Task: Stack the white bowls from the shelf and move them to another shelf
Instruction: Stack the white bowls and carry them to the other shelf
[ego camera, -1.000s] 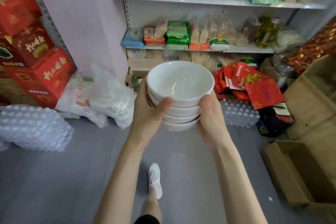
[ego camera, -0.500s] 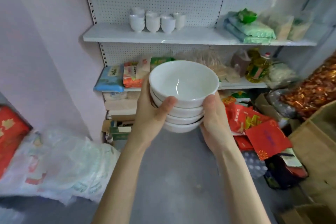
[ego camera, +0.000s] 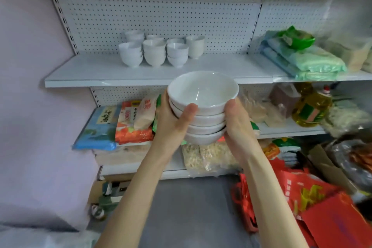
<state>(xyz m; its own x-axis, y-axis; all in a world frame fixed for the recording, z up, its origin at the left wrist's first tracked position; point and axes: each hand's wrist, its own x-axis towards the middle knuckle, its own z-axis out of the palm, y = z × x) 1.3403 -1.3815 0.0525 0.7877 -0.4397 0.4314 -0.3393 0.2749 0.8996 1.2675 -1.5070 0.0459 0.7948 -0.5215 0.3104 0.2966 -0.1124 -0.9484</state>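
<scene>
Here's the room: a pale lilac wall point(ego camera: 30, 86) on the left, grey floor point(ego camera: 191, 207) below, and a white pegboard shelving unit point(ego camera: 161, 16) filling the view ahead. Its upper shelf point(ego camera: 90, 70) is broad and white, with a cluster of small white cups point(ego camera: 155, 51) standing near the back, some stacked in twos. Further right on that level lie green bags point(ego camera: 306, 62), piled flat. One level down, the middle shelf point(ego camera: 289, 130) holds a blue packet point(ego camera: 98, 127) and orange-red packets point(ego camera: 132, 125) leaning side by side, and a yellow oil bottle point(ego camera: 312, 106) standing upright at the right. Red bags point(ego camera: 322, 203) are heaped on the floor at lower right.

Now the main item: the stack of white bowls point(ego camera: 207, 120), four nested, top one empty, is held in the air just in front of the upper shelf's front edge. The left hand point(ego camera: 171, 127) grips the stack's left side, thumb laid up across the near wall. The right hand point(ego camera: 239, 129) grips the right side, thumb pressed against the top bowl. The other fingers of both hands curl behind the stack, out of sight.
</scene>
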